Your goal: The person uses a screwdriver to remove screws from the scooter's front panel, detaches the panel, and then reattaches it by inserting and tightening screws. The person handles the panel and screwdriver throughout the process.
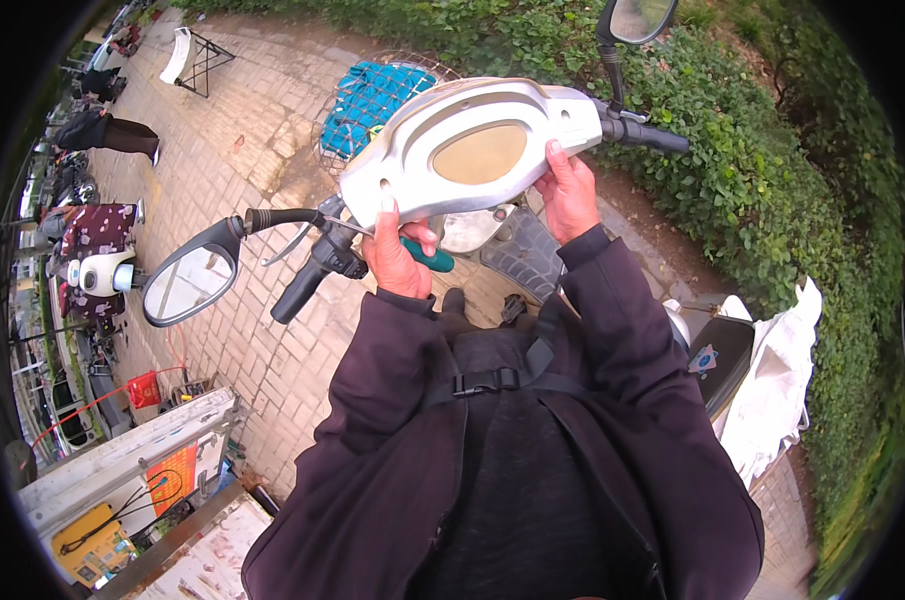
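I grip the silver scooter handlebar cover [547, 115], which has an oval window in its middle, with both hands. My left hand [397, 255] is closed at its lower left edge, thumb on the face. A green-handled item [429, 258] is beside that hand's fingers; its tip is hidden. My right hand [567, 195] is closed on the lower right edge of the cover. Below and beside the cover are the left handlebar grip [297, 295] and left mirror [187, 275]; the right grip [652, 137] and right mirror [637, 18] stick out at upper right.
A wire basket with teal cloth [367, 105] is at the front. A hedge [812, 180] borders the right. A person [112, 133], parked scooters [107, 270] and a folding stool [187, 60] stand on paving at left. An open metal box [182, 435] is lower left.
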The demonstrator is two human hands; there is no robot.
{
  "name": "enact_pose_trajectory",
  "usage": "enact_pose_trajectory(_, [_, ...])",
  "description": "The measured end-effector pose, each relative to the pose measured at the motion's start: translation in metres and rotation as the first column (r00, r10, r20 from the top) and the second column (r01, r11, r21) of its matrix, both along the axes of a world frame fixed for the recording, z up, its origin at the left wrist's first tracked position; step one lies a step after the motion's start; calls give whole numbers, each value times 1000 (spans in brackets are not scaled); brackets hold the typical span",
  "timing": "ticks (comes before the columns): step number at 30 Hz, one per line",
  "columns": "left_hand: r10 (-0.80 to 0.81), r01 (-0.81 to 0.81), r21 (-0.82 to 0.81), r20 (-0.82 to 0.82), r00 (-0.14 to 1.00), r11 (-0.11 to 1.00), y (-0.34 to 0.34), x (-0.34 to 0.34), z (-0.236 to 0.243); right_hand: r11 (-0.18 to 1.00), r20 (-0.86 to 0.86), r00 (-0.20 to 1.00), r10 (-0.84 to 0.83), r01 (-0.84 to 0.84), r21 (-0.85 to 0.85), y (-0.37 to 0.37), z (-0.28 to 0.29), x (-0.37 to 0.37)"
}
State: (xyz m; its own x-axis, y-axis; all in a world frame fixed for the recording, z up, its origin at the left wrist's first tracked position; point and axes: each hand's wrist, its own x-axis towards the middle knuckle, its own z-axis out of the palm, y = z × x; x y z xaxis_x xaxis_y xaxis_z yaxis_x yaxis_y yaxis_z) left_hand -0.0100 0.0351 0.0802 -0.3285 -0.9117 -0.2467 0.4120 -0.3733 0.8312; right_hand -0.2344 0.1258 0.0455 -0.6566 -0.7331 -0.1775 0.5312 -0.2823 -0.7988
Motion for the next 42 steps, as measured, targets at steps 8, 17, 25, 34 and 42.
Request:
enact_pose_trajectory(8, [-410, 404, 79, 259, 875, 911, 35, 27, 59, 934, -595, 797, -101, 281, 219, 27, 64, -44])
enact_pose_trajectory(17, [466, 762, -537, 812, 352, 361, -43, -33, 135, 949, -913, 262, 313, -44, 313, -54, 85, -96])
enact_pose_trajectory(25, [515, 793, -425, 841, 167, 437, -36, -36, 110, 966, -974, -57, 218, 151, 208, -51, 84, -93])
enact_pose_trajectory(34, [481, 723, -507, 833, 272, 469, -53, -38, 130, 987, -784, 603, -148, 46, -151, -8, 102, -118])
enact_pose_trajectory(42, [383, 758, -394, 901, 205, 521, -80, -49, 139, 937, -702, 712, -21, 258, 234, 64, 40, -113])
